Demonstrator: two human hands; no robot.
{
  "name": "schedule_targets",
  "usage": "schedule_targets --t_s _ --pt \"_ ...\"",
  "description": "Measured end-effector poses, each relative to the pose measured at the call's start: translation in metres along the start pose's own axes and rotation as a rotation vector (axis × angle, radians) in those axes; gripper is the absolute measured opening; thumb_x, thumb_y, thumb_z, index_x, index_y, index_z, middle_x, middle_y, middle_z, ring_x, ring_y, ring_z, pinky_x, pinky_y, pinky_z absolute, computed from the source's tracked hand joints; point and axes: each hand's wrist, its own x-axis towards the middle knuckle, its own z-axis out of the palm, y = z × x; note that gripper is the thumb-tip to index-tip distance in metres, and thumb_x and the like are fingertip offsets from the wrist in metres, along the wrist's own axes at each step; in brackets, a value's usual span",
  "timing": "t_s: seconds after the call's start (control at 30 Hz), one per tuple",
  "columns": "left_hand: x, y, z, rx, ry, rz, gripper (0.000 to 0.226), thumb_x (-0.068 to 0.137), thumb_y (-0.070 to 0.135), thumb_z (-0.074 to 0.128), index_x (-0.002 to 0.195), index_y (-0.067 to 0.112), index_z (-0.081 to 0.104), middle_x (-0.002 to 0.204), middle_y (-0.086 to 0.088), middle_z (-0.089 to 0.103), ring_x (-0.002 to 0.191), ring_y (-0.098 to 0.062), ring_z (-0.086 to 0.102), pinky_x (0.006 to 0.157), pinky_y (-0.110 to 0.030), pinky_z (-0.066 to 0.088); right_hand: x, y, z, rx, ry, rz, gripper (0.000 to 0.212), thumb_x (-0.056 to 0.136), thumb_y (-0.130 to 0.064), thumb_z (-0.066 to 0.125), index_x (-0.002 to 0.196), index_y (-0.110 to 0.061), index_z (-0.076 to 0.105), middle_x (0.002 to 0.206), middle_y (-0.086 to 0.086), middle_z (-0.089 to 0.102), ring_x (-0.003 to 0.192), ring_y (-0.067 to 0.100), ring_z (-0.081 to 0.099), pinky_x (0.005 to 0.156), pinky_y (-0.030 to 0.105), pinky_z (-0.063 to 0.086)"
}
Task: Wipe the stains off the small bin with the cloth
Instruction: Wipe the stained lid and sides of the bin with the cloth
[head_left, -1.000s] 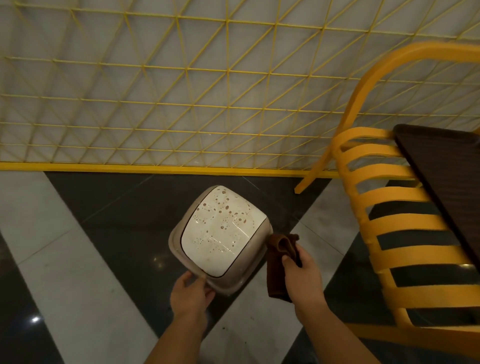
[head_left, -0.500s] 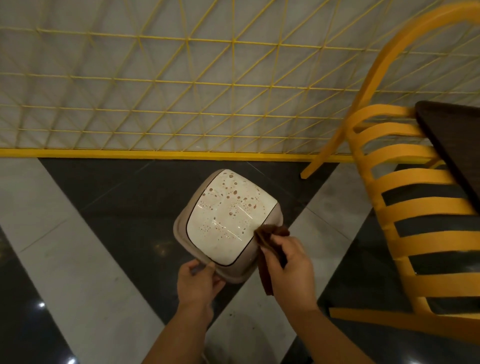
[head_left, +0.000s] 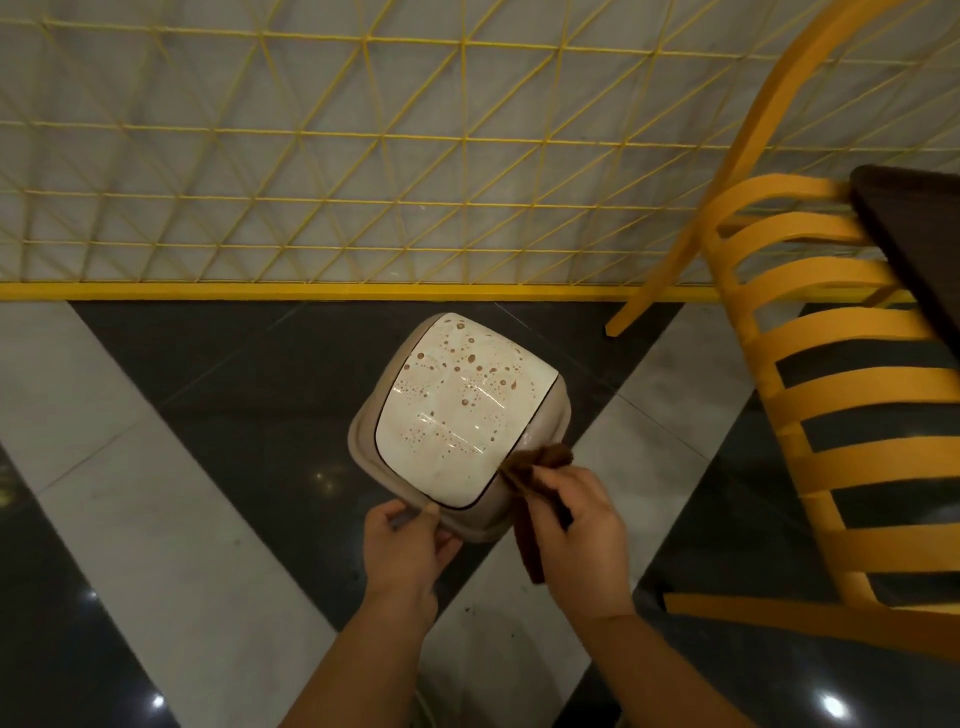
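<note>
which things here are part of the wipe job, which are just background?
In the job:
- small bin, white lid spotted with brown stains
- brown cloth, touching the lid's near right edge
- right hand, holding the cloth
- left hand, gripping the bin's near rim

Background:
- yellow chair
- dark table
- yellow mesh fence

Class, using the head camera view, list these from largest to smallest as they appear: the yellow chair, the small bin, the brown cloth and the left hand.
1. Yellow chair
2. Small bin
3. Left hand, though it is nearer the camera, so it looks larger
4. Brown cloth, partly hidden by the right hand
</note>
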Motion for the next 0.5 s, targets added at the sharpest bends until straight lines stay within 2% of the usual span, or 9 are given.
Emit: schedule_targets --t_s 0.1,0.2,0.33,0.43,0.5 --pt "0.002 -0.002 0.003 0.01 -0.005 0.003 0.025 0.09 0.001 0.058 0.106 0.018 0.048 0.106 -0.018 0.063 0.096 -0.031 0.065 0.082 -0.043 0.055 0.027 -0.004 -0.008 0.038 0.079 0.067 0.031 0.087 -0.009 0.061 0.113 -0.028 0.06 0.098 -0.025 0.05 0.097 -0.022 0.045 0.083 -0.006 0.031" --pt "0.004 -0.002 0.003 0.026 0.015 0.009 0.028 0.09 0.003 0.058 0.112 0.017 0.046 0.108 -0.019 0.063 0.097 -0.032 0.065 0.083 -0.044 0.055 0.032 -0.011 -0.004 0.055 0.09 0.119 0.033 0.089 -0.012 0.059 0.117 -0.03 0.058 0.103 -0.022 0.05 0.097 -0.022 0.044 0.082 -0.007 0.03" --pt "0.003 -0.002 0.004 0.012 0.003 0.012 0.032 0.09 0.003 0.058 0.115 0.018 0.046 0.107 -0.018 0.062 0.097 -0.032 0.065 0.08 -0.043 0.055 -0.005 0.001 0.008 -0.008 -0.003 0.009 0.037 0.084 -0.005 0.064 0.107 -0.033 0.062 0.103 -0.028 0.05 0.1 -0.017 0.048 0.09 -0.002 0.032" --pt "0.001 -0.002 0.006 0.008 0.005 0.051 0.032 0.09 0.001 0.057 0.117 0.014 0.046 0.098 -0.019 0.063 0.095 -0.031 0.065 0.074 -0.038 0.054 -0.019 0.016 0.015 -0.101 -0.1 -0.035 0.036 0.079 -0.001 0.069 0.102 -0.028 0.069 0.101 -0.02 0.055 0.092 -0.003 0.056 0.089 -0.002 0.034" --pt "-0.001 -0.001 0.006 0.004 -0.006 0.06 0.03 0.09 0.001 0.057 0.115 0.014 0.045 0.094 -0.018 0.063 0.093 -0.03 0.064 0.078 -0.039 0.054 -0.017 0.016 0.014 -0.099 -0.102 -0.04 0.035 0.079 0.001 0.068 0.101 -0.027 0.07 0.1 -0.017 0.056 0.09 -0.004 0.056 0.088 -0.002 0.034"
